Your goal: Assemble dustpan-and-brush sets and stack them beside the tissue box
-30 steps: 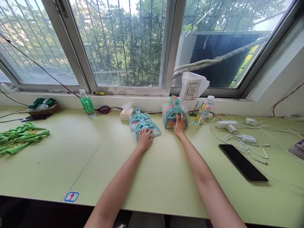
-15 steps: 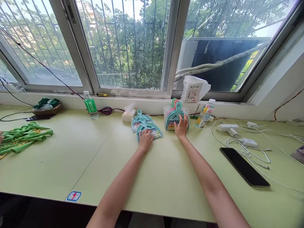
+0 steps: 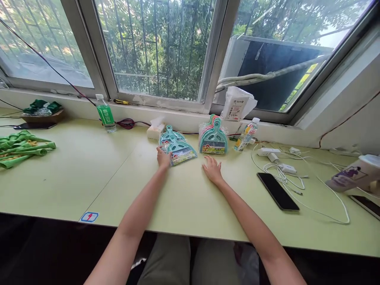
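Two plastic-wrapped teal dustpan-and-brush sets (image 3: 181, 152) lie overlapping on the table, fanned slightly. My left hand (image 3: 164, 158) is at their left edge, fingers apart and touching the wrapping; it does not appear to be wrapped round a set. To the right, a stack of wrapped dustpan-and-brush sets (image 3: 214, 140) leans up near the wall, teal in front with pink and other colours behind. Just in front of that stack, my right hand (image 3: 212, 169) rests on the tabletop with fingers spread, holding nothing.
Behind the sets are a tissue pack (image 3: 155, 128) and a green-labelled bottle (image 3: 106, 114). Another bottle (image 3: 247, 134) stands right of the stack. A black phone (image 3: 278, 191), white cables (image 3: 282, 178) and a cup (image 3: 354, 173) occupy the right. Green items (image 3: 23, 148) lie far left.
My left hand has shifted from on top of the front set to its left edge. My right hand has come off the stack, down onto the table. The view has tilted down.
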Demonstrator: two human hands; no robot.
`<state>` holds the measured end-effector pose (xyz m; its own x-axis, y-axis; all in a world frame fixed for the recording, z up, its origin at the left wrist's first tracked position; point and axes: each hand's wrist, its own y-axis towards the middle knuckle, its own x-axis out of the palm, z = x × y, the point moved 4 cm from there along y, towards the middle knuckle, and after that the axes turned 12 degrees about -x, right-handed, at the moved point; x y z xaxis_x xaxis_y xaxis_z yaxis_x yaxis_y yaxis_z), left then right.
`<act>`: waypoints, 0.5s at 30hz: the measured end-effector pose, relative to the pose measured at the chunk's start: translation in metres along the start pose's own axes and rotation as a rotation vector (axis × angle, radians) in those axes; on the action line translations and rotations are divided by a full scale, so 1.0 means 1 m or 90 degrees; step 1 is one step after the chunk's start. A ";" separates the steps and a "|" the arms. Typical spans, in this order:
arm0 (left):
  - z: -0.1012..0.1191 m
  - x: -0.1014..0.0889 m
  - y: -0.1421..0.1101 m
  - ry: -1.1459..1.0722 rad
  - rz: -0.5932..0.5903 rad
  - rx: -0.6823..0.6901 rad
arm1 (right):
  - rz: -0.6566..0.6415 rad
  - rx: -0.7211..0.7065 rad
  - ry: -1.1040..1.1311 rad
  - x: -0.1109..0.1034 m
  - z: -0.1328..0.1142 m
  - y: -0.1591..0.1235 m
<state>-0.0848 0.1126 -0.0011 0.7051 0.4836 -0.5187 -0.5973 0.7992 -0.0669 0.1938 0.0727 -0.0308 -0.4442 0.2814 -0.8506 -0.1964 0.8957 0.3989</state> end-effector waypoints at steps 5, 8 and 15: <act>-0.003 -0.003 0.002 0.000 -0.052 -0.001 | -0.030 0.076 0.011 0.001 0.012 0.004; -0.004 -0.003 0.003 0.009 -0.053 0.002 | -0.036 0.100 -0.009 -0.001 0.016 0.011; -0.001 -0.003 0.000 0.018 -0.080 0.015 | -0.021 0.145 -0.094 -0.003 0.026 0.036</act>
<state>-0.0878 0.1108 -0.0004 0.7625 0.3691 -0.5314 -0.4954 0.8613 -0.1126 0.2111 0.1134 -0.0224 -0.3058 0.2827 -0.9091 0.0004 0.9549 0.2968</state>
